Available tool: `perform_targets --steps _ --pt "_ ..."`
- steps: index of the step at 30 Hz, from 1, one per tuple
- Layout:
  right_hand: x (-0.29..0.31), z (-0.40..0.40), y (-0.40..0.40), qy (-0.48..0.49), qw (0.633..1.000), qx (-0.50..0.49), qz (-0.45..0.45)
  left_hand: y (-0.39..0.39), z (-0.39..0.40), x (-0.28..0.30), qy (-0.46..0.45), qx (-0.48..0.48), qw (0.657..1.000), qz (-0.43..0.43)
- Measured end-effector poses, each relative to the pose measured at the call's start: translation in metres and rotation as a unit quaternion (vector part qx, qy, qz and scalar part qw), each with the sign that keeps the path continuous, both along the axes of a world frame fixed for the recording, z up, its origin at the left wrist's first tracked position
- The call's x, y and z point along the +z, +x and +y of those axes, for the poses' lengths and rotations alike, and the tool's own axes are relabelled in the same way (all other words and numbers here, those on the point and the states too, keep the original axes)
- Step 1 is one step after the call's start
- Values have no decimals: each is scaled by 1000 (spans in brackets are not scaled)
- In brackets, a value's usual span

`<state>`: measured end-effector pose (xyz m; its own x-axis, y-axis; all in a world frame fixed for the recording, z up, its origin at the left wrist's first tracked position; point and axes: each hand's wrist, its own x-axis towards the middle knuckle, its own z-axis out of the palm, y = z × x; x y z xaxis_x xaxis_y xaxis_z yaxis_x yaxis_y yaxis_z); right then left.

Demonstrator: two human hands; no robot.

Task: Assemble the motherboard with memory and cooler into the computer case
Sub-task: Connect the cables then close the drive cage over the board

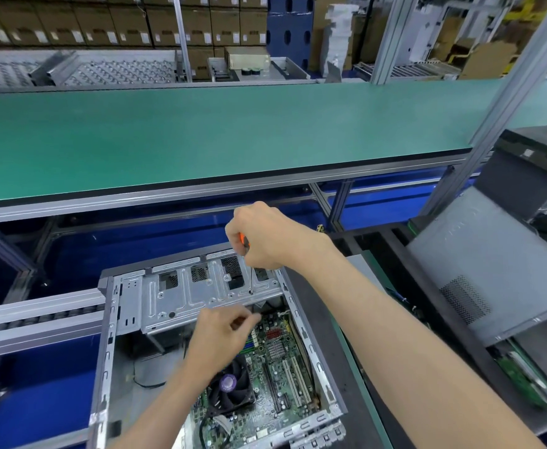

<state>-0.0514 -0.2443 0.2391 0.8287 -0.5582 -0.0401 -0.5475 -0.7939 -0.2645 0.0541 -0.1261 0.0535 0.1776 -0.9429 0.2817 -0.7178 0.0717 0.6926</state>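
An open grey computer case (110,345) lies in front of me. Inside it sits the green motherboard (278,377) with a black cooler fan (231,388). My right hand (265,238) grips an orange-handled screwdriver (250,277), upright, its tip down on the metal drive bracket (200,296) at the case's far end. My left hand (223,332) hovers over the motherboard's far edge, just below the bracket, fingers curled with thumb and forefinger close together; whether they pinch something I cannot tell.
A green workbench shelf (217,131) runs across above the case. Another grey computer case (492,273) stands at the right, with green circuit boards (531,380) below it. A roller conveyor rail (35,315) lies to the left. Cardboard boxes fill the background.
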Motion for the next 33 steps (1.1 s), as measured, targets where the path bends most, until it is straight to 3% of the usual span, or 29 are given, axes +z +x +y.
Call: perform_targets --steps 5,10,19,23,33 --pt "-1 2 -2 -73 995 -60 15 4 -14 -56 237 -17 966 -101" --pt "-4 -1 0 -62 997 -43 17 6 -38 -79 378 30 917 -122" --pt "-5 -7 -8 -13 1000 -9 -22 19 -59 -94 412 57 909 -9" --pt "-4 -3 -11 -32 998 -41 -21 17 -63 -95 401 66 913 27" --pt "-10 -2 -8 -55 997 -46 -22 15 -73 -106 408 29 912 -22"
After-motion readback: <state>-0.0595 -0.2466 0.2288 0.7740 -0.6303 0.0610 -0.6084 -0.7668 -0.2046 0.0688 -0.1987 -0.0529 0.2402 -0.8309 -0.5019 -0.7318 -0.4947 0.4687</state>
